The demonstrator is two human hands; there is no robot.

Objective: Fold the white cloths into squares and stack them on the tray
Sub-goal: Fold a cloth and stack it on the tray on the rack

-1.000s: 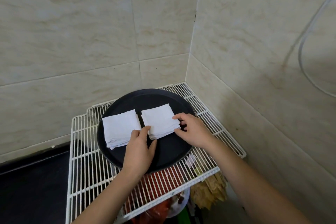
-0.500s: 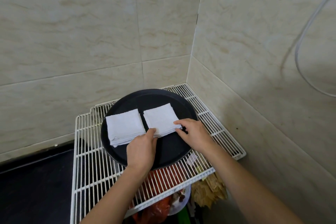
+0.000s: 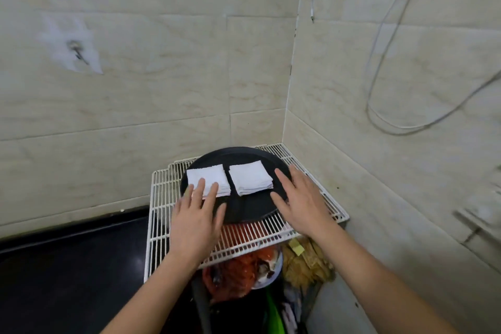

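Observation:
A round black tray (image 3: 245,210) lies on a white wire rack (image 3: 162,214) in the tiled corner. Two stacks of folded white cloths sit side by side on it: the left stack (image 3: 210,177) and the right stack (image 3: 250,177). My left hand (image 3: 196,221) is spread flat with straight fingers over the tray's near left edge, its fingertips overlapping the front of the left stack. Over the tray's right rim, my right hand (image 3: 301,202) is also flat and open, apart from the right stack. Neither hand holds anything.
Tiled walls close in behind and to the right, with a white cable (image 3: 379,62) hanging on the right wall. A dark counter (image 3: 67,274) lies to the left. Under the rack sit a red bag (image 3: 238,274), a bowl and brown wrappers (image 3: 306,260).
Both hands have let go of the right stack and drawn back towards me, fingers now spread flat. The camera view has pulled back and tilted up.

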